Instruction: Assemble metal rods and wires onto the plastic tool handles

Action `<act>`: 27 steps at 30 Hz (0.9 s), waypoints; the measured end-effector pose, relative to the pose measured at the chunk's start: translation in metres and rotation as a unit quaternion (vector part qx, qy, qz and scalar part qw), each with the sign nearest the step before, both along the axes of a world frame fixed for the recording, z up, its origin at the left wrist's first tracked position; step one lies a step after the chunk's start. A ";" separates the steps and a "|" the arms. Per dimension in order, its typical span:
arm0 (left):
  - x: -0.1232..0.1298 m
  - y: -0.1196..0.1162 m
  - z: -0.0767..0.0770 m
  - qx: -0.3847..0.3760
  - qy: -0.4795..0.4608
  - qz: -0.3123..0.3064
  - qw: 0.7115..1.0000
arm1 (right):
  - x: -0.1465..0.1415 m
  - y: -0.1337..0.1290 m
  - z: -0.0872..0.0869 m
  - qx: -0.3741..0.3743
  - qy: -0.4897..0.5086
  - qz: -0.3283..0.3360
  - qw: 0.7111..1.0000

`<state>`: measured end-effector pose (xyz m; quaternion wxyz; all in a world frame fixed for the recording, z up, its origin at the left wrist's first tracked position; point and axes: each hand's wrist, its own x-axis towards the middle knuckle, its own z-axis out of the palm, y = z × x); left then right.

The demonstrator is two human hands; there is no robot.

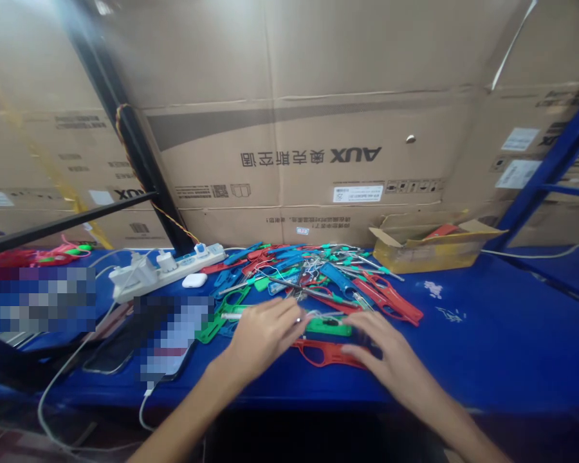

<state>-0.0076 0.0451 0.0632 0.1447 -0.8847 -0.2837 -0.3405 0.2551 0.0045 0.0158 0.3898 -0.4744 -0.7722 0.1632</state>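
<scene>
My left hand (265,331) is closed, its fingertips pinched over the left end of a green plastic casing (329,327). A tiny shiny spot shows at those fingertips, but what they hold is hidden. My right hand (390,344) is at the casing's right end, thumb and fingers apart, beside a small black part on it. Nearer me, an orange-red lighter-shaped casing (325,354) lies on the blue table, partly under my right thumb. Beyond both hands spreads a pile of blue, red and green casings (340,280) with metal rods and thin wires.
A white power strip (188,260) with plugs, an earbud case (194,280) and two phones (174,347) lie at left. An open cardboard box (429,251) stands back right, near small white bits (433,289). Large cardboard (289,128) walls the back; metal posts flank it.
</scene>
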 end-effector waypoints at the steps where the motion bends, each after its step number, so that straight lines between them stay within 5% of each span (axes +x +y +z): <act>1: -0.002 -0.009 -0.008 0.000 -0.005 0.014 1.000 | 0.001 -0.006 -0.008 0.006 -0.029 0.005 1.000; 4: -0.004 -0.024 -0.031 -0.023 -0.019 0.013 0.999 | 0.011 -0.010 -0.017 0.012 -0.088 0.033 0.996; 9: 0.001 -0.028 -0.049 -0.097 -0.055 -0.002 0.994 | 0.024 -0.009 -0.007 0.032 -0.095 0.024 0.995; 17: 0.001 -0.029 -0.051 -0.168 -0.075 -0.065 0.981 | -0.012 -0.028 -0.009 0.058 -0.055 0.021 0.997; 27: -0.001 -0.035 -0.047 -0.210 -0.073 -0.088 0.971 | 0.001 -0.030 -0.008 0.052 -0.014 0.032 0.998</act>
